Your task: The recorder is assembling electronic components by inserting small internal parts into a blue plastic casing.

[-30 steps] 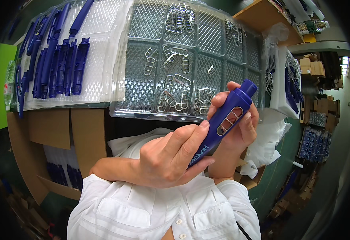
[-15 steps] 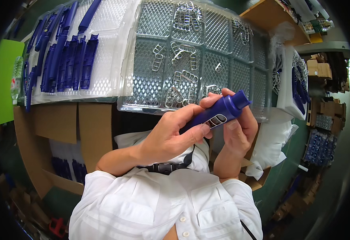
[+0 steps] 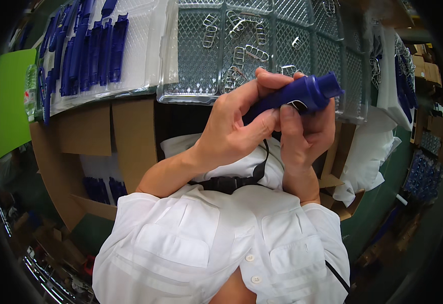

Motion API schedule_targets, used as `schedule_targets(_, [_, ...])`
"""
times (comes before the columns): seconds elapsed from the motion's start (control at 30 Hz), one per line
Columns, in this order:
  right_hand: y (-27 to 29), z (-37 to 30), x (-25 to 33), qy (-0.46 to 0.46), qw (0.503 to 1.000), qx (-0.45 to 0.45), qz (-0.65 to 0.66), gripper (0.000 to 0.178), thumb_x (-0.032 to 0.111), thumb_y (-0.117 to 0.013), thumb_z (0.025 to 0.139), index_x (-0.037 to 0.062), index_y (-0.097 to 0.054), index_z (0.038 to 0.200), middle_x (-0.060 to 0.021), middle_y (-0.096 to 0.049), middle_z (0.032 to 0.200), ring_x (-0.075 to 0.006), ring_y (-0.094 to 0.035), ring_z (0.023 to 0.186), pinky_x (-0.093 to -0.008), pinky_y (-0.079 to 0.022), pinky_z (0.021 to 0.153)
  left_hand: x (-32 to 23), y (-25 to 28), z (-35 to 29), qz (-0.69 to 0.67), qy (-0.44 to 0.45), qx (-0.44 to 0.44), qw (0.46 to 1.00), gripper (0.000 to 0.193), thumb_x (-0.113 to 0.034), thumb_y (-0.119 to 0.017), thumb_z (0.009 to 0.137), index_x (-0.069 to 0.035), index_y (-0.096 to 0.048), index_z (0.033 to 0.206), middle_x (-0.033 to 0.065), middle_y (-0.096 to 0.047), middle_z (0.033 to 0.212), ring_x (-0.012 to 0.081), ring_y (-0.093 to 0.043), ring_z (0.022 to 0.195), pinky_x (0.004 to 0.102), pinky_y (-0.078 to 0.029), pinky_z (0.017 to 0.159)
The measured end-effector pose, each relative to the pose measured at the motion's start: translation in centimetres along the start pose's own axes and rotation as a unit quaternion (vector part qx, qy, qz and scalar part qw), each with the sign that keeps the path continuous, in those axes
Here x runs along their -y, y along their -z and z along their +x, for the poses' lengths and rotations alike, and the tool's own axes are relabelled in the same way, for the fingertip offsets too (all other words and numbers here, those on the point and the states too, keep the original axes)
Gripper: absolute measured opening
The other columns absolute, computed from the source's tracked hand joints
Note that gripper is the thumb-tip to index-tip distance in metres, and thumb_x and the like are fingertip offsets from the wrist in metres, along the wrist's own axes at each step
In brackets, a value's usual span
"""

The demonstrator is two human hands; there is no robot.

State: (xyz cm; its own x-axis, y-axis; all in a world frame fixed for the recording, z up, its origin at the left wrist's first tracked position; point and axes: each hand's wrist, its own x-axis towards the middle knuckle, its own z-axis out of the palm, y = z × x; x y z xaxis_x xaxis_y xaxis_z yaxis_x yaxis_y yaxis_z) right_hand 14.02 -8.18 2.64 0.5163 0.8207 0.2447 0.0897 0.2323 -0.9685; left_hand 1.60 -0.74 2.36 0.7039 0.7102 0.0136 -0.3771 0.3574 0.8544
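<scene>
In front of my chest, both hands hold a dark blue plastic tubular housing [image 3: 310, 92], tilted with its narrower stepped end up to the right. My left hand [image 3: 239, 121] is closed round its lower left part, fingers behind and thumb along the near side. My right hand [image 3: 310, 133] grips it near the stepped end, its thumb resting on a silver-rimmed oval frame [image 3: 298, 105] in the housing's side. That thumb hides part of the frame. Just beyond the hands, loose silver frames [image 3: 239, 55] of the same kind lie in a clear compartmented plastic tray [image 3: 191, 76].
Blue housing shells [image 3: 97, 50] lie in rows on a white textured tray [image 3: 145, 55] at the left. Below it, an open cardboard box [image 3: 135, 147] contains more blue parts. White plastic bags [image 3: 366, 164] and a white container [image 3: 391, 96] with blue and silver parts are at the right.
The view has shifted, so the trays sit higher in it. My right thumb has moved onto the silver-rimmed frame, covering part of it. Both hands still hold the housing.
</scene>
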Motion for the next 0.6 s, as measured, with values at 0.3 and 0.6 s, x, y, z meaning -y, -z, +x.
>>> schedule_targets(0.3, [-1.8, 0.2, 0.5, -0.027, 0.998, 0.021, 0.046, 0.042, -0.001, -0.051, 0.103, -0.0077, -0.043, 0.143, -0.027, -0.062, 0.137, -0.0281, -0.064, 0.124, -0.0379, -0.052, 0.105, 0.3, 0.9, 0.4, 0.089, 0.061, -0.03, 0.994, 0.033, -0.008, -0.055, 0.099, 0.007, -0.06, 0.128, 0.0091, -0.067, 0.113, 0.0104, -0.066, 0.095, 0.0249, -0.058, 0.074])
schedule_targets(0.6, [1.2, -1.2, -1.2, -0.051, 0.981, 0.109, 0.154, 0.031, -0.004, -0.056, 0.104, -0.0045, -0.059, 0.135, -0.024, -0.052, 0.15, -0.015, -0.065, 0.102, -0.0307, -0.058, 0.082, -0.6, 1.6, 0.2, -0.078, 0.196, -0.017, 0.977, 0.03, -0.025, -0.056, 0.102, 0.0, -0.062, 0.118, 0.0064, -0.069, 0.082, 0.0113, -0.069, 0.064, 0.0236, -0.056, 0.051])
